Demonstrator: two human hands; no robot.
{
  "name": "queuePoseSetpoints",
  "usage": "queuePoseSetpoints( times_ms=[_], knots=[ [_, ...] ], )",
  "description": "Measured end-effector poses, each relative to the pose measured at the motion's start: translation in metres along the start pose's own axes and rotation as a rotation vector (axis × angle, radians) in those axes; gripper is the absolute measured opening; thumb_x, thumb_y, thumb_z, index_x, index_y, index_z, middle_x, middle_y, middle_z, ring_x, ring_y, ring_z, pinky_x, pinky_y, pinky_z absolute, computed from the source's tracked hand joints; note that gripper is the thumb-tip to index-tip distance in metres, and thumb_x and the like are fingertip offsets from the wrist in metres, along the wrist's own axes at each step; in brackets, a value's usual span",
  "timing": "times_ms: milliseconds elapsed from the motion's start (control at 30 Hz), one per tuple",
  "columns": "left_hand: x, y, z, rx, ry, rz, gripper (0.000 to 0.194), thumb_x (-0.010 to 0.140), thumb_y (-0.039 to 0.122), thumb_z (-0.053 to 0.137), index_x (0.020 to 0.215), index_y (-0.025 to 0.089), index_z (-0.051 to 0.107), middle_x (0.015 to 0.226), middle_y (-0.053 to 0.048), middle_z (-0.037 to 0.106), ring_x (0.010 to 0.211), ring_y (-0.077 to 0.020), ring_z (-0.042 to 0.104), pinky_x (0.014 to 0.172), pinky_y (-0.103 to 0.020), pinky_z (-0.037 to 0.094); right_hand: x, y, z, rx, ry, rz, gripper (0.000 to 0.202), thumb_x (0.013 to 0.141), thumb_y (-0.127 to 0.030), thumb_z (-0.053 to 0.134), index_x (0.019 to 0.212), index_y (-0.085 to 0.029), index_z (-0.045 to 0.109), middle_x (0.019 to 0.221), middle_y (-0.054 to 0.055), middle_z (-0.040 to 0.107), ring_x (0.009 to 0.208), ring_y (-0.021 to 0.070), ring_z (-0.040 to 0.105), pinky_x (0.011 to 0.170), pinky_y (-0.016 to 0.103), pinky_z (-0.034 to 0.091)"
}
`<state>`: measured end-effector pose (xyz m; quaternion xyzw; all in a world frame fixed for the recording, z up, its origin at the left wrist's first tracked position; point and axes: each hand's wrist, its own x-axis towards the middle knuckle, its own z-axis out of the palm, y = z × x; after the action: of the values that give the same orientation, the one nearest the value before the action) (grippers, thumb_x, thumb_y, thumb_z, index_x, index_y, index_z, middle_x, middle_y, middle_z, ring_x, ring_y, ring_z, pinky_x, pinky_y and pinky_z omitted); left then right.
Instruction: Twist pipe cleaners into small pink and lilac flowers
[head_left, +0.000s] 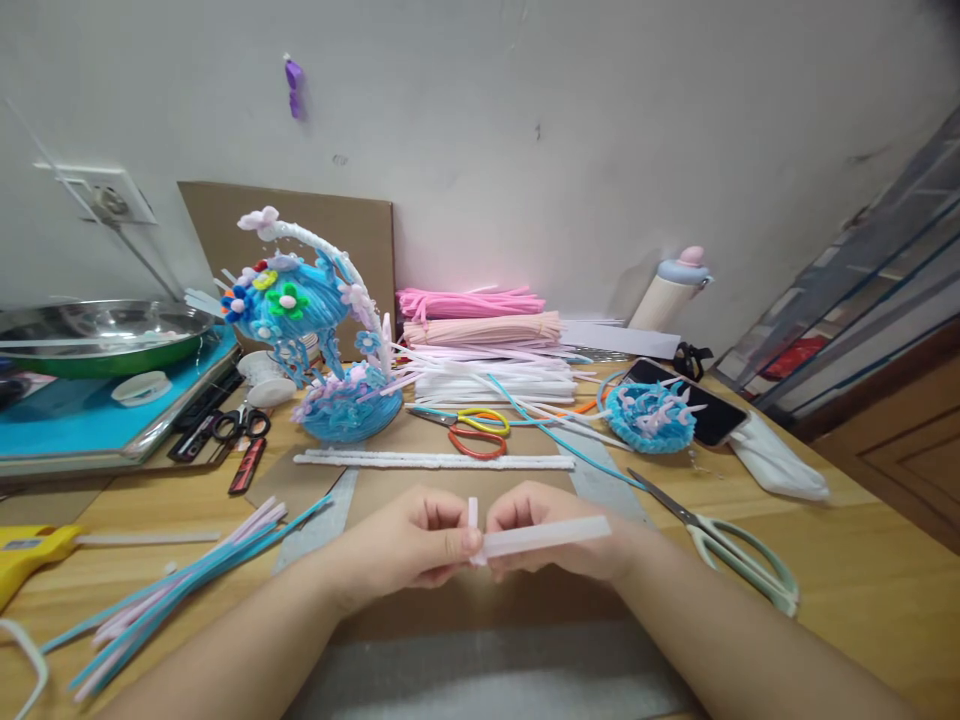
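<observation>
My left hand (442,540) pinches a short pale pink piece of pipe cleaner (473,515) between thumb and fingers, upright over the brown board. Close beside it, my right hand (525,520) is closed with fingers curled. A flat, translucent white strip (551,537) runs from the fingertips across the front of that hand toward the right wrist. The fingers of both hands nearly meet, and what lies between them is partly hidden. Beyond the hands, two long white pipe cleaners (435,460) lie across the brown cardboard board (487,605) with grey taped edges.
A blue pipe-cleaner jellyfish ornament (300,300) stands behind, left. Orange-and-yellow scissors (480,432), pipe-cleaner bundles (480,330) and a small blue fluffy piece (651,418) lie at the back. Green-handled scissors (742,555) are right; loose pipe cleaners (187,590) and a yellow tool (34,550) left.
</observation>
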<state>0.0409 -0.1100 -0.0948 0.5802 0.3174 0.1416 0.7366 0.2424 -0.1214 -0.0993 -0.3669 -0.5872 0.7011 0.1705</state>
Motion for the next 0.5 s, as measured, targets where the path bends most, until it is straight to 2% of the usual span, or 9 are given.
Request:
queuePoseSetpoints(
  times_ms=[167, 233, 300, 367, 500],
  knots=[
    [-0.002, 0.000, 0.005, 0.161, -0.051, -0.010, 0.027, 0.075, 0.040, 0.063, 0.067, 0.015, 0.064, 0.050, 0.006, 0.041, 0.046, -0.0077, 0.029, 0.045, -0.021, 0.020, 0.003, 0.006, -0.004, 0.010, -0.098, 0.139, 0.017, 0.066, -0.032, 0.058, 0.065, -0.015, 0.057, 0.050, -0.007, 0.039, 0.042, 0.0051, 0.026, 0.042, 0.020, 0.019],
    [-0.003, 0.001, 0.009, 0.297, -0.073, 0.015, 0.025, 0.075, 0.036, 0.063, 0.062, 0.015, 0.062, 0.052, 0.006, 0.039, 0.050, -0.0088, 0.030, 0.047, -0.021, 0.020, 0.005, 0.007, -0.002, -0.030, -0.125, 0.179, 0.016, 0.065, -0.030, 0.058, 0.061, -0.015, 0.054, 0.049, -0.007, 0.039, 0.042, 0.0050, 0.025, 0.041, 0.020, 0.018],
    [-0.006, 0.001, 0.011, 0.479, -0.074, 0.064, 0.025, 0.077, 0.032, 0.061, 0.058, 0.016, 0.059, 0.053, 0.006, 0.037, 0.052, -0.0098, 0.030, 0.049, -0.022, 0.020, 0.005, 0.009, 0.001, -0.100, -0.095, 0.194, 0.016, 0.064, -0.029, 0.059, 0.059, -0.016, 0.053, 0.049, -0.007, 0.040, 0.042, 0.0053, 0.028, 0.042, 0.020, 0.020],
    [-0.007, -0.001, 0.012, 0.609, 0.002, 0.093, 0.024, 0.077, 0.029, 0.060, 0.057, 0.018, 0.058, 0.052, 0.005, 0.039, 0.051, -0.0107, 0.032, 0.049, -0.023, 0.019, 0.005, 0.009, 0.005, -0.201, 0.002, 0.175, 0.012, 0.065, -0.026, 0.060, 0.061, -0.016, 0.056, 0.050, -0.006, 0.042, 0.045, 0.0064, 0.032, 0.044, 0.021, 0.022],
    [-0.001, -0.010, 0.011, 0.519, 0.300, 0.064, 0.022, 0.071, 0.029, 0.065, 0.054, 0.019, 0.056, 0.049, 0.004, 0.045, 0.050, -0.0122, 0.033, 0.049, -0.025, 0.016, 0.001, 0.005, 0.014, -0.434, 0.281, 0.068, 0.008, 0.072, -0.021, 0.054, 0.071, -0.017, 0.061, 0.063, -0.002, 0.053, 0.059, 0.0113, 0.043, 0.055, 0.024, 0.027]
  ],
)
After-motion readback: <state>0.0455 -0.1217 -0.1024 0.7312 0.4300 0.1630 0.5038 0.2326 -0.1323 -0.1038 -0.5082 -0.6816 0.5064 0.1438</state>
